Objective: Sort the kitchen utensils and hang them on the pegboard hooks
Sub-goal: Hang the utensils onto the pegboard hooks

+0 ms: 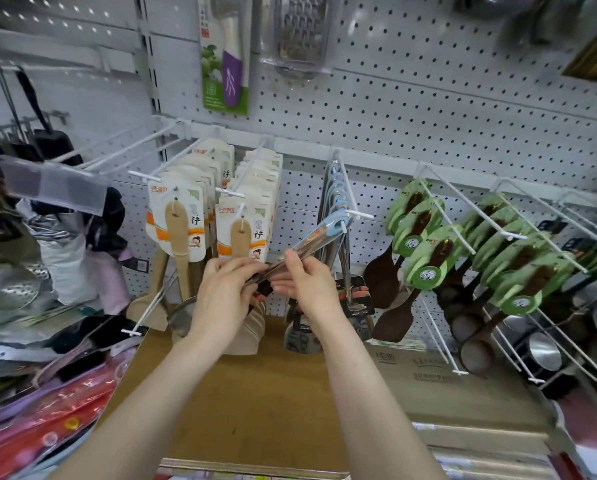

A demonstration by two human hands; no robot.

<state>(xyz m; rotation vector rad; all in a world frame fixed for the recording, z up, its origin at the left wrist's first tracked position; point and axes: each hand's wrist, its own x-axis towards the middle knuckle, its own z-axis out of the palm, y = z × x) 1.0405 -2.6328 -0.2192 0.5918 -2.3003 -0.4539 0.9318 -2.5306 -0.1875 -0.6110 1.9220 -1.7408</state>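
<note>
Hands of one person reached forward from the near edge toward a white pegboard [428, 98] dotted with small round holes. The left hand [228, 289] had its fingers curled round the lower end of a long shiny steel utensil [311, 242]. The right hand [305, 282] pinched the same handle just above, thumb on top. The utensil slanted up to the right. Its pale blue plastic loop sat at the tip of a white wire hook [357, 214], in front of more steel utensils with the same blue loops, too tightly packed to count.

Left of it, two hooks carried pale wooden spatulas [177, 216], each tied to a white and orange card, with many cards stacked behind one another. Right of the steel row, several hooks held dark brown wooden spoons [418, 244] on rounded green cards, and their oval bowls hung low. Far right and lower, round steel cups [546, 351] showed, blurred.

Higher on the board hung two packs: a green card pack [221, 95] holding one knife with a purple handle, and a clear plastic sleeve holding one metal grater [299, 32] with rows of raised teeth.

Under the arms lay a flat brown surface [238, 393]. Beside it on the right sat a printed cardboard box [428, 372]. Red and pink plastic-wrapped goods [65, 417] lay at near left, blurred.
</note>
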